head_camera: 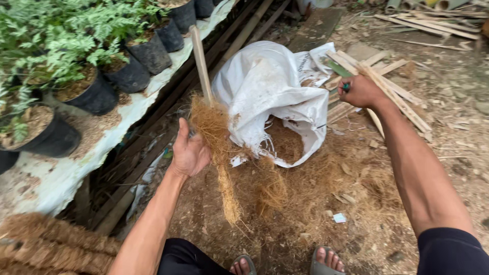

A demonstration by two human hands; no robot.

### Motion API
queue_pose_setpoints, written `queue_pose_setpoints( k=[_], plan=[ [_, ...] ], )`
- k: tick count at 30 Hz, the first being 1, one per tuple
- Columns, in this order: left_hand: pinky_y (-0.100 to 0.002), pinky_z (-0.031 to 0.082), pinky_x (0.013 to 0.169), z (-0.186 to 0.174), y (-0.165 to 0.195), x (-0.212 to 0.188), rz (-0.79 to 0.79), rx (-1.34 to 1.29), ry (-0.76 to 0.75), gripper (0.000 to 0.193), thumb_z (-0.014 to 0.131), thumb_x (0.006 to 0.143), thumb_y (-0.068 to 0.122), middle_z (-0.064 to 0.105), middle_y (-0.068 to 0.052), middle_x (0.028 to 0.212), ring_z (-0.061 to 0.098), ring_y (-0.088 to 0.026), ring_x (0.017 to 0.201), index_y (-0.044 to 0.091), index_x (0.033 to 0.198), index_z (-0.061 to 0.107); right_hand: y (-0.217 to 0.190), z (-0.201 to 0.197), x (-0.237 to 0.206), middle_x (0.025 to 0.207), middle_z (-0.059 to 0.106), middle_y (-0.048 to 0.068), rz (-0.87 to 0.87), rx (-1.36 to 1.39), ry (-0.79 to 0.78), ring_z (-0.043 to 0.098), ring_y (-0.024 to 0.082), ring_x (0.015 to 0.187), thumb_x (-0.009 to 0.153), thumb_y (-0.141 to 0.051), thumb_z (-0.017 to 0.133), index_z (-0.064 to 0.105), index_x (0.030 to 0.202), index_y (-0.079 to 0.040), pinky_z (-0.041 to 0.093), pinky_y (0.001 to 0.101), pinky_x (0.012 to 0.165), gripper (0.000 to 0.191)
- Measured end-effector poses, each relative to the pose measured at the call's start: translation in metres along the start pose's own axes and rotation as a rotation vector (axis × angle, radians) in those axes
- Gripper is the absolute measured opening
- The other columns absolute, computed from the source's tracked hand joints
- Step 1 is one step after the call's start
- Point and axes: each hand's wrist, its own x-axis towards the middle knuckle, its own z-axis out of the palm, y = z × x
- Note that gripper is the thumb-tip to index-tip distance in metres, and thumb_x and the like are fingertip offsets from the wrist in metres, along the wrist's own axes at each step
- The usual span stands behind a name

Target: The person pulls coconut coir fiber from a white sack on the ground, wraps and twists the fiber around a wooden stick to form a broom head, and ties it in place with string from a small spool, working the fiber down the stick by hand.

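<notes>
The left hand (189, 152) holds a wooden stick (200, 62) upright, fingers half open against the coconut fibre (220, 147) bunched round its lower part, so the grip looks loose. The right hand (360, 91) is out to the right and farther away, fist closed on what looks like a thin green string or tool (345, 86). A tail of fibre hangs down towards the ground, just in front of the sandalled feet (326, 260).

The risk as I see it: with that slack left palm the fibre could slide down the stick or shed in clumps onto the heap below. If a line does run between the hands, a hard pull could tip the stick towards the white sack (275, 97).

Hard to make out: whether any line joins the hands at all, and what exactly the right fist grips. The stick's foot is buried in fibre. The fibre-wrapped poles (46, 239) at near left are cut off by the frame, as are the potted plants (91, 76) on the left.
</notes>
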Motion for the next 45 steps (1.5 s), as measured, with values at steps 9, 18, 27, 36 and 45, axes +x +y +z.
queue_pose_setpoints(
  k=[9, 18, 27, 36, 45],
  plan=[
    [-0.062, 0.044, 0.104, -0.002, -0.004, -0.004, 0.163, 0.802, 0.638, 0.043, 0.062, 0.093, 0.039, 0.062, -0.015, 0.112, 0.058, -0.028, 0.115, 0.0, 0.11, 0.058, -0.027, 0.017, 0.005, 0.069, 0.061, 0.0, 0.039, 0.248, -0.2, 0.049, 0.013, 0.066, 0.082, -0.009, 0.082, 0.066, 0.079, -0.007, 0.04, 0.0319, 0.06, 0.017],
    [-0.057, 0.032, 0.119, 0.027, 0.005, -0.019, 0.102, 1.026, 0.286, 0.049, 0.042, 0.096, 0.026, 0.08, -0.02, 0.116, 0.059, -0.032, 0.122, 0.002, 0.138, 0.051, -0.02, 0.013, 0.006, 0.072, 0.059, 0.001, 0.021, 0.265, -0.177, 0.05, 0.014, 0.07, 0.083, -0.014, 0.083, 0.066, 0.078, -0.009, 0.041, 0.0339, 0.064, 0.019],
    [-0.061, 0.044, 0.106, 0.041, -0.001, -0.024, -0.216, 0.771, -0.014, 0.065, 0.051, 0.091, 0.008, 0.063, -0.013, 0.137, 0.063, -0.036, 0.13, 0.002, 0.151, 0.026, -0.025, 0.01, 0.025, 0.087, 0.074, 0.007, -0.011, 0.145, 0.081, 0.068, 0.018, 0.081, 0.092, -0.01, 0.078, 0.072, 0.088, -0.01, 0.054, 0.0415, 0.075, 0.008],
    [-0.024, 0.057, 0.051, 0.084, -0.046, -0.022, -0.195, 1.828, -0.259, 0.098, 0.064, 0.081, 0.009, 0.063, -0.02, 0.11, 0.061, -0.017, 0.067, 0.013, 0.16, 0.005, -0.069, -0.002, 0.039, 0.078, 0.069, 0.018, -0.043, 0.038, 0.306, 0.066, 0.02, 0.061, 0.102, -0.014, 0.072, 0.066, 0.103, 0.0, 0.05, 0.0293, 0.041, 0.016],
    [-0.03, 0.046, 0.032, 0.078, -0.094, -0.023, -0.04, 2.208, -0.328, 0.095, 0.068, 0.099, 0.028, 0.048, -0.01, 0.05, 0.048, -0.019, 0.038, -0.012, 0.155, 0.001, -0.123, -0.022, 0.042, 0.07, 0.069, 0.013, -0.427, -0.389, 0.744, 0.07, 0.026, 0.062, 0.091, -0.001, 0.079, 0.072, 0.095, 0.0, 0.057, 0.0404, 0.056, 0.008]
  ],
)
